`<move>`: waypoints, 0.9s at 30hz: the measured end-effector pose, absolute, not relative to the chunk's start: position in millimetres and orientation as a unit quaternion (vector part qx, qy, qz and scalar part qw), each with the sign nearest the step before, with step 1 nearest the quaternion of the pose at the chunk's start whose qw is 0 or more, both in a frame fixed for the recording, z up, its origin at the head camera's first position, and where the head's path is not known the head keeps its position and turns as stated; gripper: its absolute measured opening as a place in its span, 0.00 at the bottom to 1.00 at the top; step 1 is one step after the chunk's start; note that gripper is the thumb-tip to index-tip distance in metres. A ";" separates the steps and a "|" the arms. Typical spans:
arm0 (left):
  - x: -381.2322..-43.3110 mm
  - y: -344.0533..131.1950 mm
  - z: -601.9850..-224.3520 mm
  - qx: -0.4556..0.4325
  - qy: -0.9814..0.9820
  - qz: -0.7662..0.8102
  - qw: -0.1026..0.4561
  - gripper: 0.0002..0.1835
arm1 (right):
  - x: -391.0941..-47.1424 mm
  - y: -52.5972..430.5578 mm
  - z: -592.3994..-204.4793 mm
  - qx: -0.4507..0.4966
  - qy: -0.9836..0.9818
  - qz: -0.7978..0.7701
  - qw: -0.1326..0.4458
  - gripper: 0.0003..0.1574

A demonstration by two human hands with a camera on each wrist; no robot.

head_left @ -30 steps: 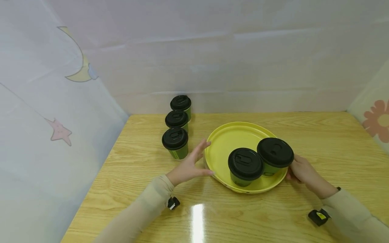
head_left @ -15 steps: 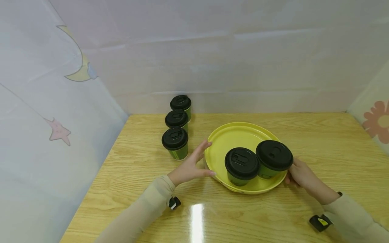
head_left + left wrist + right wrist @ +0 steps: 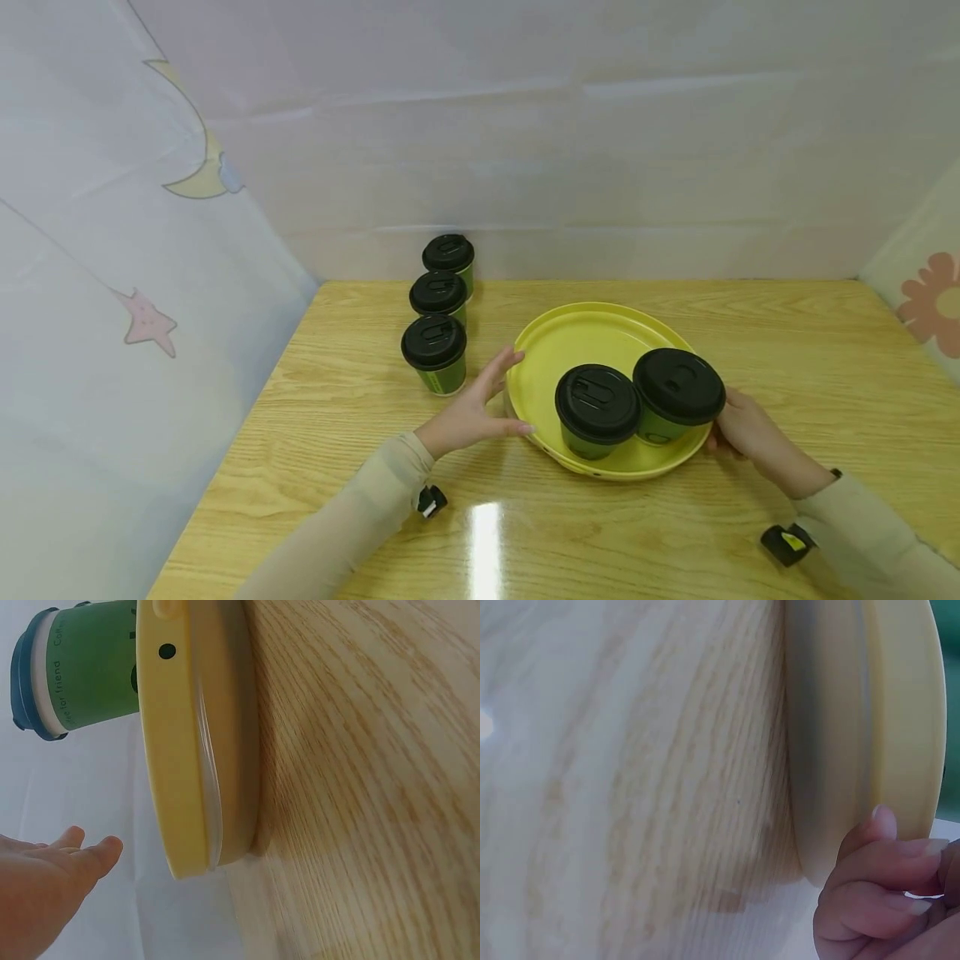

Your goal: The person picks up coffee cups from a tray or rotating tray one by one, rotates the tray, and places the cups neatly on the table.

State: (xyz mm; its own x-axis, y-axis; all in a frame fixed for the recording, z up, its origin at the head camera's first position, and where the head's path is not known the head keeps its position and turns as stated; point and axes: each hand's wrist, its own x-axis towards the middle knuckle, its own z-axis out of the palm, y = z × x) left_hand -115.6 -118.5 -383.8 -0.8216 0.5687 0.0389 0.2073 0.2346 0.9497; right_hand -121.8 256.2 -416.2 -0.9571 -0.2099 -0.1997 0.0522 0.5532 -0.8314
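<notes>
A round yellow tray [image 3: 573,337] with a raised rim sits on the wooden table, its side showing a seam in the left wrist view. On it two green paper cups with black lids stand upright and close together: the nearer cup [image 3: 597,408] and the larger right cup [image 3: 678,387]. My left hand [image 3: 472,410] is spread beside the tray's left edge, thumb and fingertips right at the rim. My right hand [image 3: 746,429] has curled fingers [image 3: 877,859] at the right rim, gripping it; its thumb is hidden in the head view.
Left of the tray, three more lidded green cups line up front to back: a front cup [image 3: 435,354], a middle cup [image 3: 438,293] and a back cup [image 3: 448,254]. A pale wall sheet [image 3: 600,167] closes off the table's back edge.
The tray has turned slightly clockwise. Its nearer cup shifted left and its right cup came a little toward me, mostly in the first half second. Both hands stayed nearly in place.
</notes>
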 end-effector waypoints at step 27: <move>-114.8 -113.5 -386.3 0.255 0.772 0.558 0.167 0.54 | -119.4 252.1 -419.2 -0.040 0.873 -0.469 0.126 0.29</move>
State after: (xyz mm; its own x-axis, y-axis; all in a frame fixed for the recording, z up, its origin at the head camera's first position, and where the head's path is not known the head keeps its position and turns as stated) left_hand -114.8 -113.5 -386.3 -0.8142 0.5800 0.0270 0.2078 0.2477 0.9463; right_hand -119.4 252.1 -419.2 -0.9653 -0.1871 -0.1823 0.0489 0.5562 -0.8296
